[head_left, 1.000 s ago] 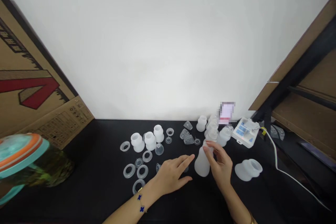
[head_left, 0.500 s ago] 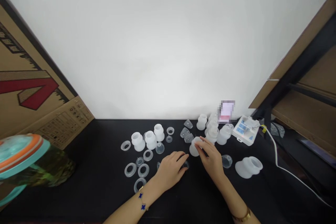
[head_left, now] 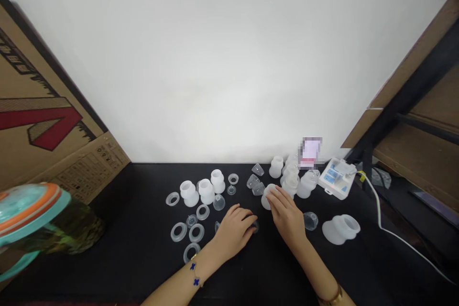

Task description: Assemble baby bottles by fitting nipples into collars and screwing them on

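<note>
My right hand (head_left: 287,216) rests with curled fingers on a frosted white bottle (head_left: 267,197) standing among other white bottles (head_left: 291,179) at the back right of the black table (head_left: 136,244). Beside it, my left hand (head_left: 234,230) lies palm down, fingers curled over a small clear piece (head_left: 254,226) that is mostly hidden. A blue-charm bracelet sits on my left wrist. A clear dome cap (head_left: 310,220) lies just right of my right hand.
Clear rings (head_left: 178,232) and three white bottle bodies (head_left: 205,191) lie left of my hands. A wide white funnel part (head_left: 340,229) lies on its side at right. A white device (head_left: 335,179) with a cable sits behind it. A cardboard box (head_left: 43,124) and a teal-lidded jar (head_left: 32,220) stand at left.
My right hand carried the frosted bottle from the table's middle back to the group of bottles and stood it there. My left hand curled its fingers onto a small clear piece.
</note>
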A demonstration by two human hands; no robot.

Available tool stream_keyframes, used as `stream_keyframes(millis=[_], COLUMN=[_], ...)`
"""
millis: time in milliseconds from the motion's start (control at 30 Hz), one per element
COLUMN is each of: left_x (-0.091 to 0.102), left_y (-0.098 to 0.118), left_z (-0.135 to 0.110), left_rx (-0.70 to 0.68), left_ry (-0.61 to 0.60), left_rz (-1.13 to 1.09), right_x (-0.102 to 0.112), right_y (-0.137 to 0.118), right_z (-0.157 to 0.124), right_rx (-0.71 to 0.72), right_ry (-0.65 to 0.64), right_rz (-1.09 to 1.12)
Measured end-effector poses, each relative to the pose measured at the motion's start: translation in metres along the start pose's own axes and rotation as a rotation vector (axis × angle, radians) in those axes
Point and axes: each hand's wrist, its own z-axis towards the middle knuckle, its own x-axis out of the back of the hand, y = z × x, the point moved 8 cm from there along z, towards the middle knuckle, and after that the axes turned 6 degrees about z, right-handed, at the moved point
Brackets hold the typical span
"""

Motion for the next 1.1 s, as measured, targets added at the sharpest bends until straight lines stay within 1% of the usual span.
stream_keyframes(millis=[267, 500, 567, 667, 767, 800, 833, 867, 933, 1000, 1067, 1100], left_x=[-0.002, -0.008, -0.007, 0.003, 0.024, 0.032, 0.037, 0.040, 0.040, 0.036, 0.030, 0.025], left_y=[0.000, 0.000, 0.001, 0.006, 0.015, 0.018, 0.021, 0.023, 0.029, 0.040, 0.045, 0.046], left_z=[0.001, -0.001, 0.000, 0.001, 0.000, -0.002, -0.003, -0.005, -0.008, -0.012, -0.015, -0.015], left_rx=[0.009, 0.002, -0.004, -0.034, -0.086, -0.113, -0.135, -0.158, -0.217, -0.341, -0.397, -0.406], left_ry=[-0.028, -0.049, -0.048, 0.008, 0.157, 0.214, 0.258, 0.285, 0.306, 0.335, 0.319, 0.284], left_rz=[-0.021, -0.029, -0.028, -0.041, -0.052, -0.059, -0.058, -0.045, 0.004, 0.039, 0.047, 0.050], right_x=[-0.001, -0.007, -0.006, 0.006, 0.025, 0.029, 0.028, 0.024, 0.009, -0.008, -0.022, -0.027], right_y=[0.002, 0.000, -0.002, -0.009, -0.025, -0.030, -0.033, -0.036, -0.041, -0.045, -0.047, -0.046], right_z=[0.001, -0.002, -0.001, 0.002, 0.002, 0.002, 0.003, 0.003, 0.002, -0.003, -0.009, -0.012], right_rx=[-0.017, 0.035, 0.040, 0.033, 0.112, 0.142, 0.154, 0.159, 0.154, 0.144, 0.124, 0.108], right_ry=[-0.001, -0.025, -0.014, 0.066, 0.195, 0.205, 0.160, 0.084, -0.118, -0.311, -0.459, -0.519], right_rz=[-0.085, -0.152, -0.168, -0.146, -0.054, 0.004, 0.077, 0.151, 0.271, 0.337, 0.364, 0.368])
